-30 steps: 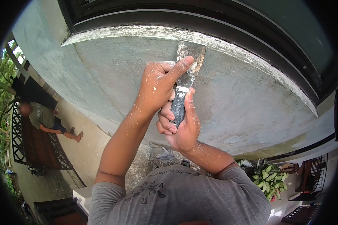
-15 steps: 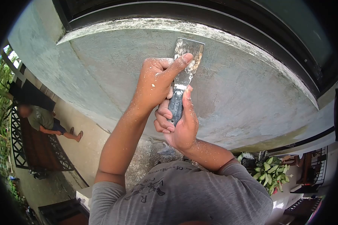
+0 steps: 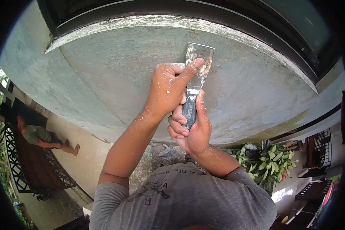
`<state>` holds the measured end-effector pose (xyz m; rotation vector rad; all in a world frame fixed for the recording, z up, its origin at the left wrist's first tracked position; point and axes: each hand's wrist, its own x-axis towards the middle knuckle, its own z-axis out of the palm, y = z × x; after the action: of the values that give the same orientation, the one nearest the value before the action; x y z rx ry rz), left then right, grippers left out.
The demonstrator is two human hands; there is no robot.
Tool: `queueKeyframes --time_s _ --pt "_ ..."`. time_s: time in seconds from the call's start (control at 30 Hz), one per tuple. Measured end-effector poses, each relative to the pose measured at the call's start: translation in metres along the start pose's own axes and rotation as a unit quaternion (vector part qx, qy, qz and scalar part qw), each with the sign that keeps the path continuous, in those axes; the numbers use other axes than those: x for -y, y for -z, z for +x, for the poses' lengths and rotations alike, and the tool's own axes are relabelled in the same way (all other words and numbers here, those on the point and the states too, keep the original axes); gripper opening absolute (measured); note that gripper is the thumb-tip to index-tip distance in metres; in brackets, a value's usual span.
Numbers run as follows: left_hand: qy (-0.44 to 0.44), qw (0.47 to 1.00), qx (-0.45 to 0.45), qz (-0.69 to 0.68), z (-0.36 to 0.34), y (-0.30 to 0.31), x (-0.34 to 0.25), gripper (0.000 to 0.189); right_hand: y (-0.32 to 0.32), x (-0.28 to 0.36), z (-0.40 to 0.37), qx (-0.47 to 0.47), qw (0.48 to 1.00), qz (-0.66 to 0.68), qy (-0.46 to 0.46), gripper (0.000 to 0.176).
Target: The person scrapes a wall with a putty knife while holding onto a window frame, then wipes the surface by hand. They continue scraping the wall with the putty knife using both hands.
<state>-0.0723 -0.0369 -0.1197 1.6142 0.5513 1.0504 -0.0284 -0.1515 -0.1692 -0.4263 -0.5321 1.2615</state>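
A putty knife [image 3: 189,105] with a dark handle and a wide metal blade, smeared with white and brownish residue, points up in front of the grey wall [image 3: 115,73]. My right hand [image 3: 197,128] is wrapped around the handle, its thumb along the side. Closed on the blade's lower part, my left hand [image 3: 168,86] lays its thumb across the front face, its other fingers curled in or hidden behind. White specks dot both hands and forearms. The blade's straight edge overlaps the wall below the window ledge.
A whitish, worn ledge [image 3: 157,21] runs beneath a dark window frame [image 3: 103,17]. Leafy plants [image 3: 272,163] grow at the wall's foot on the right. Off to the left, a person [image 3: 42,136] is near a dark metal gate [image 3: 34,165].
Both hands and the putty knife have shifted slightly right and down in view, the grip unchanged. The ledge corner has moved left as the view turned. The person at left has changed posture.
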Motion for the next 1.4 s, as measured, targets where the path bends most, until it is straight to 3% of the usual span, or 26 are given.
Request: queueKeyframes --time_s 0.27,0.43,0.53,0.63,0.73,0.9,1.0,1.07,1.2,1.27,1.4 --pt "-0.01 0.998 0.058 -0.038 0.016 0.002 -0.02 0.061 -0.021 0.009 0.007 -0.013 0.999 -0.018 0.043 0.046" --pt "-0.011 0.999 0.029 0.021 0.008 0.004 0.009 0.062 -0.003 -0.006 0.002 -0.014 0.999 -0.031 0.033 0.045" --pt "0.005 0.998 0.063 -0.024 0.013 0.007 -0.009 0.051 -0.019 0.001 0.006 -0.033 0.998 -0.026 0.036 0.046" --pt "0.026 0.997 0.077 -0.014 0.012 0.013 -0.026 0.051 -0.025 0.005 0.008 -0.026 0.998 -0.043 0.046 0.046" --pt "0.018 0.998 0.054 -0.039 0.009 0.009 0.003 0.051 -0.016 -0.003 0.004 -0.051 0.998 -0.027 0.026 0.044" --pt "0.04 0.997 0.064 -0.021 0.009 0.013 -0.005 0.052 -0.022 -0.003 0.004 -0.076 0.996 -0.031 0.031 0.042" --pt "0.031 0.997 0.073 -0.006 0.01 0.015 -0.01 0.053 -0.024 -0.002 0.006 -0.051 0.998 -0.029 0.034 0.041" --pt "-0.025 0.999 0.034 -0.008 0.015 0.012 -0.023 0.055 -0.026 0.009 0.015 -0.019 0.998 -0.03 0.053 0.04" --pt "-0.011 0.998 0.031 -0.052 0.02 0.01 -0.039 0.054 -0.034 0.032 0.024 0.036 0.999 -0.005 0.014 0.044" --pt "0.014 0.998 0.054 -0.006 0.001 0.013 -0.02 0.055 -0.009 0.011 0.012 0.004 1.0 0.014 0.008 0.043" --pt "0.102 0.989 0.102 0.036 -0.048 0.02 0.114 0.056 0.084 -0.057 -0.03 -0.119 0.99 0.022 -0.069 0.041"
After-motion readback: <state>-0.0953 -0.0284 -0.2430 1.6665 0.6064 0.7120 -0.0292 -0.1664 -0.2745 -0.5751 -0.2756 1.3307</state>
